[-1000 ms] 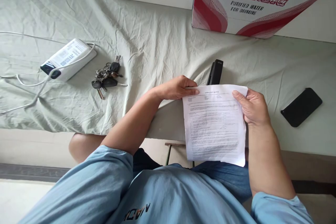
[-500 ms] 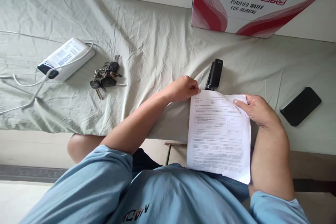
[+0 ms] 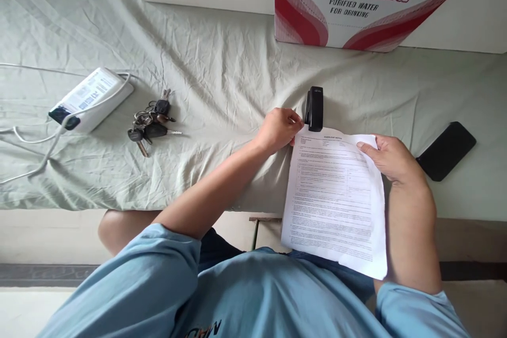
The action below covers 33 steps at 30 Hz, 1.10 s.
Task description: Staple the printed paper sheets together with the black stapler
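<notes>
Printed paper sheets (image 3: 336, 200), perhaps more than one layer, hang over the front edge of the cloth-covered surface. My left hand (image 3: 279, 128) is closed in a pinch at their top left corner, its fingertips right beside a black stapler (image 3: 316, 108). The stapler's near end overlaps the top edge of the paper close to that corner; whether paper lies between its jaws I cannot tell. At the top right corner my right hand (image 3: 396, 157) grips the paper, thumb on top and the other fingers hidden underneath.
A black phone (image 3: 447, 151) lies to the right. Keys on a ring (image 3: 152, 124) and a white box-shaped device (image 3: 91, 99) with a cable (image 3: 49, 153) are on the left. At the back stands a red and white carton (image 3: 356, 8). Wrinkled pale cloth (image 3: 222, 74) covers the surface.
Both hands have tilted and shifted the paper slightly, so its top edge now reaches under the stapler's near end. My left hand has come closer to the stapler. The camera view has shifted a little.
</notes>
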Motion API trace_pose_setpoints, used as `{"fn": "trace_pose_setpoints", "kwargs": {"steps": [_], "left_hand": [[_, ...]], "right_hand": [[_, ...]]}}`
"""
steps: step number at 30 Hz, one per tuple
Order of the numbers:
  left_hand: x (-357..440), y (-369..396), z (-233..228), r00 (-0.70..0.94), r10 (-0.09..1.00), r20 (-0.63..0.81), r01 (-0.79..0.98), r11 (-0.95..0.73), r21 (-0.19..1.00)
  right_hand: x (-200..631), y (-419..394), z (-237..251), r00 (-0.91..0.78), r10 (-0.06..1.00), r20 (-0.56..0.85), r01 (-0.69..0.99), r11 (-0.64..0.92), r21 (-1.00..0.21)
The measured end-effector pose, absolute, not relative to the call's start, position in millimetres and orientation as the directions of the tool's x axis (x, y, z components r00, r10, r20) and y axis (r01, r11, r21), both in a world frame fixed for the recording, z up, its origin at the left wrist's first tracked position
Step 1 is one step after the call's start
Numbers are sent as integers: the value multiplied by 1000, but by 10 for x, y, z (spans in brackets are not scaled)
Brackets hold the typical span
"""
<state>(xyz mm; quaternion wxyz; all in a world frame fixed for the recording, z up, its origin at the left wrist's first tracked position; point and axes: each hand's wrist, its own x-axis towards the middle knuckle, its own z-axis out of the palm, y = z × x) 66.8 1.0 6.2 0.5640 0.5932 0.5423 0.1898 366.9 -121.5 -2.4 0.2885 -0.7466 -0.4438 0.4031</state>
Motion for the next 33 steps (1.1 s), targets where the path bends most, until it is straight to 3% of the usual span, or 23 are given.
{"fn": "trace_pose_setpoints", "kwargs": {"steps": [6,11,14,16,21,28,33], "left_hand": [[581,44,-68,412,870,-272,405,93,910],[490,4,-333,395,911,117,400,-285,871],[469,31,-499,482,786,387,322,-569,756],[453,70,-577,525,714,463,310,-667,677],[440,90,-601,568,678,467,350,-712,608],[444,-45,-484,592,759,271,492,-607,624],[406,-23,-489,578,771,265,379,-542,750]], "right_hand": [[3662,-1195,45,314,839,-443,450,-543,-709],[3677,-1187,53,359,843,-400,490,-535,-688],[3700,-1183,65,354,863,-360,536,-503,-678],[3699,-1184,86,345,865,-364,544,-500,-674],[3661,-1186,130,357,842,-405,543,-540,-643],[3720,-1181,-10,360,885,-294,551,-456,-699],[3659,-1206,65,264,913,-310,480,-404,-779]]}}
